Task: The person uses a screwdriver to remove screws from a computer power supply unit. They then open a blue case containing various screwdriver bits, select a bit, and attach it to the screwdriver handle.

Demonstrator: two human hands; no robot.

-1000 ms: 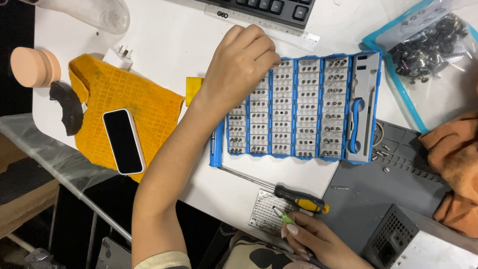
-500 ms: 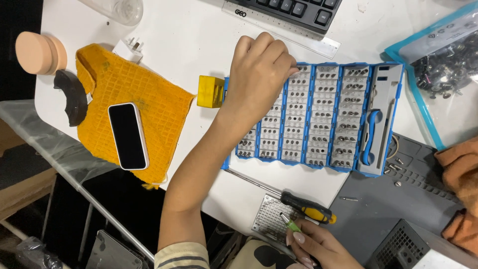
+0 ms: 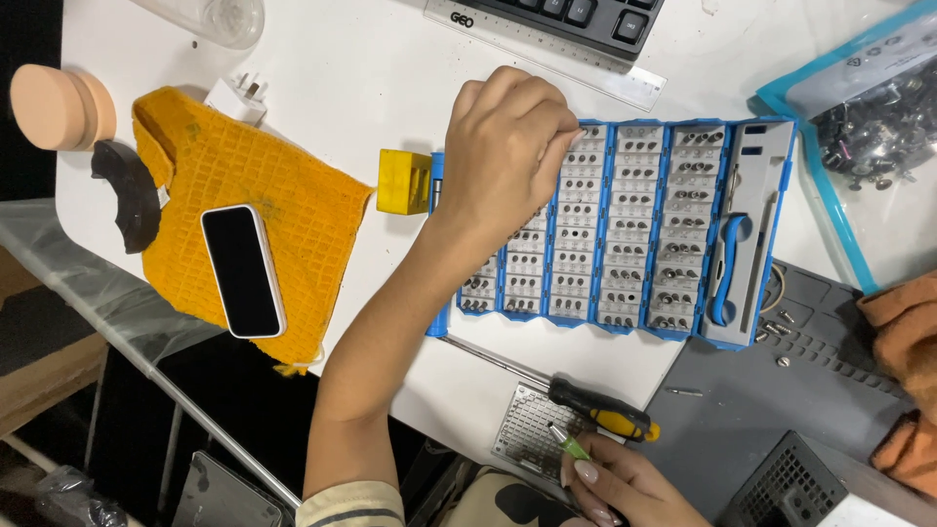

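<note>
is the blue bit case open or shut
Open. The blue bit case lies flat on the white table, its rows of bits exposed, and the left hand reaches into the top rows.

Phone [image 3: 243,270] on yellow cloth [image 3: 244,205]

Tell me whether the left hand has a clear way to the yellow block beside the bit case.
Probably yes: the left hand rests on the blue bit case, and the yellow block sits uncovered on the table just beside it.

Left hand [image 3: 508,146] bare, no rings or watch visible; forearm bare up to a sleeve cuff [image 3: 351,503], pale cream with thin dark stripes; right hand [image 3: 625,488] bare too; long fingernails [image 3: 586,471] in glossy pale pink polish.
</note>
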